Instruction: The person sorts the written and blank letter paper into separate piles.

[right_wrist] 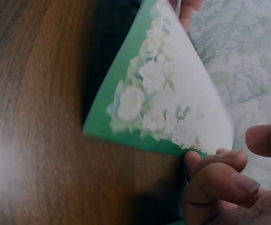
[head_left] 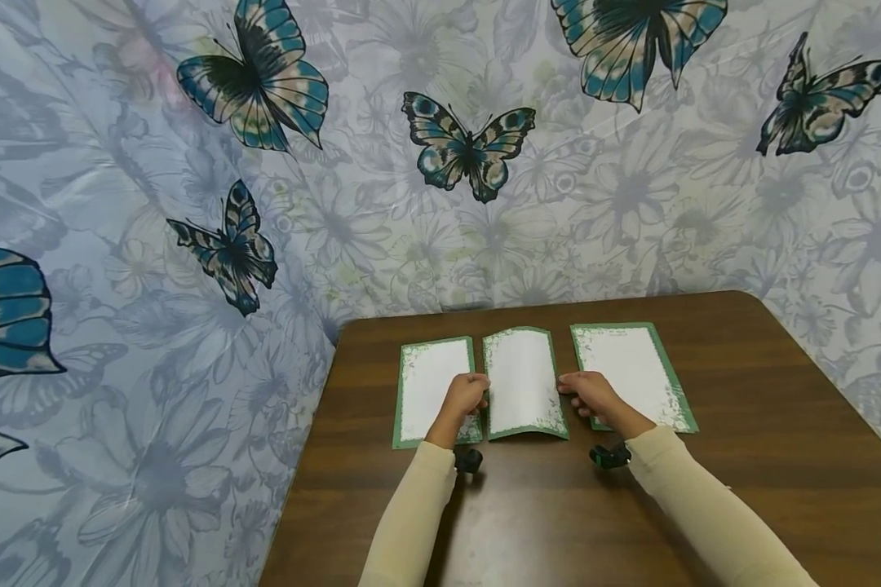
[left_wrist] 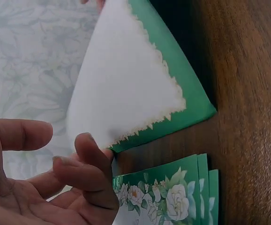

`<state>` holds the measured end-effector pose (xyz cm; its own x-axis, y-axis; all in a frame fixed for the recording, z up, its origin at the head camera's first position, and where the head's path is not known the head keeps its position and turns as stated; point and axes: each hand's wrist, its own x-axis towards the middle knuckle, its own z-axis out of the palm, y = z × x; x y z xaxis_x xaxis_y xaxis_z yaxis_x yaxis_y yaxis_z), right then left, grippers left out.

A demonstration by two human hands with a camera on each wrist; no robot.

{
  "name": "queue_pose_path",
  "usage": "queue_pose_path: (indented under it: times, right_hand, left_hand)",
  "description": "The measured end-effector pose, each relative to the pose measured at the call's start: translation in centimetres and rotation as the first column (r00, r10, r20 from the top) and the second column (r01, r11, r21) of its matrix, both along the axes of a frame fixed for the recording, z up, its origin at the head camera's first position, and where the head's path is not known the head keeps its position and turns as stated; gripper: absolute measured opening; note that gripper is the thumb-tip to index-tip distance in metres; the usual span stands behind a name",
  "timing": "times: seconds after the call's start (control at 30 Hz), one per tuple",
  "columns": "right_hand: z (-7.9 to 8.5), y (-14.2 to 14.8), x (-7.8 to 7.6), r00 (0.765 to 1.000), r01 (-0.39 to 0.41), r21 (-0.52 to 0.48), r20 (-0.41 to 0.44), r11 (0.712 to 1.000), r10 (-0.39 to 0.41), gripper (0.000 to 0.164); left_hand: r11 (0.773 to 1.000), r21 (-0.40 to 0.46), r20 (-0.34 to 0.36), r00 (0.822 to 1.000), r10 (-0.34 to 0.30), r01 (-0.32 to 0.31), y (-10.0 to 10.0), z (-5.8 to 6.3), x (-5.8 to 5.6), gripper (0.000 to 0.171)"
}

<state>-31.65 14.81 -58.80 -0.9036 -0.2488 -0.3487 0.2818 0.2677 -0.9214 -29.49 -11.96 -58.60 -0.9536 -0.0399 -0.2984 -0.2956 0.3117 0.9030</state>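
A white paper sheet with a green floral border (head_left: 524, 383) bows upward between my two hands at the middle of the table. My left hand (head_left: 464, 399) holds its left edge with curled fingers. At the opposite edge, my right hand (head_left: 598, 399) holds the sheet the same way. The left wrist view shows the raised sheet (left_wrist: 131, 84) with its green corner lifted above the wood. White flowers fill the corner of the sheet (right_wrist: 149, 98) in the right wrist view, where fingertips (right_wrist: 238, 159) meet its edge.
Bordered sheets (head_left: 433, 383) lie to the left, partly under my left hand; their edges look fanned in the left wrist view. Another bordered sheet (head_left: 627, 359) lies to the right. The brown wooden table (head_left: 529, 514) meets a butterfly-patterned wall covering (head_left: 367, 220).
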Motion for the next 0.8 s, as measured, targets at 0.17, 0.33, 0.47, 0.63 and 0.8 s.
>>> queue_pose_path:
  times: [0.17,0.33,0.47,0.63,0.8]
  right_hand:
    - [-0.4,-0.4,0.0,1.0,0.008,-0.018,0.016,1.0,-0.008,0.052]
    - [-0.6,-0.6,0.1,1.0,0.009,0.025,-0.022,1.0,-0.009,0.052]
    - [-0.7,-0.7,0.1,0.999,0.016,0.061,-0.031,0.998,-0.014,0.051]
    - [-1.0,-1.0,-0.1,0.997,0.021,0.178,-0.078,0.984,-0.007,0.047]
    - [-1.2,-1.4,-0.2,0.986,-0.012,0.307,-0.154,0.952,0.062,0.056]
  left_hand:
    - [1.0,0.002,0.007,1.0,-0.01,0.01,0.0,0.1,0.2,0.042]
    - [0.998,0.061,0.018,1.0,-0.003,0.002,0.2,0.1,0.2,0.043]
    - [0.991,0.131,0.022,1.0,-0.012,0.009,0.8,-0.1,0.2,0.045]
    - [0.982,0.19,0.042,0.999,-0.029,0.02,1.5,-0.3,0.1,0.049]
    - [0.979,0.205,0.056,0.998,-0.008,-0.004,2.0,-0.7,-0.1,0.053]
